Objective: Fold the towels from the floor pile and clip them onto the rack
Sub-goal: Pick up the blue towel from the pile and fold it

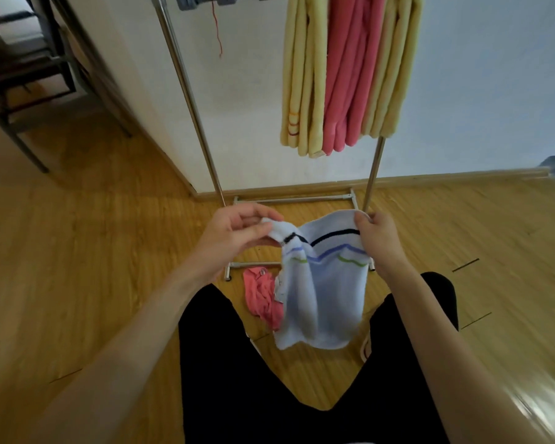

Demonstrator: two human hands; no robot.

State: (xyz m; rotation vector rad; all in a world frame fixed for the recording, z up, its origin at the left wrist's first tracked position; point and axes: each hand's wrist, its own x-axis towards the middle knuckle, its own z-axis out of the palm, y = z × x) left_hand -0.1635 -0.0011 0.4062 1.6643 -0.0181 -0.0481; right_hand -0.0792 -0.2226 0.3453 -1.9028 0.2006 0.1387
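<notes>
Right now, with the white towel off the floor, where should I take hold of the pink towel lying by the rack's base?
Pinch the pink towel at its upper bunched end, coming straight down from above. It lies crumpled on the floor, its right edge hidden behind the white towel, so the left and top folds are the free ones, probably.

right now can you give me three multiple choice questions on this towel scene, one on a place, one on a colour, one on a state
1. Where does the pink cloth lie?
A. on the floor by the rack's foot
B. over the chair
C. on the rack's top bar

2. What colour is the top stripe on the white towel?
A. red
B. black
C. yellow

3. How is the white towel held?
A. flat on the floor
B. clipped to the rack
C. pinched at its top edge by the left hand and right hand

Answers:
1 A, it sits on the wood floor beside the rack.
2 B, black runs above blue and green.
3 C, it hangs from both hands.
</notes>
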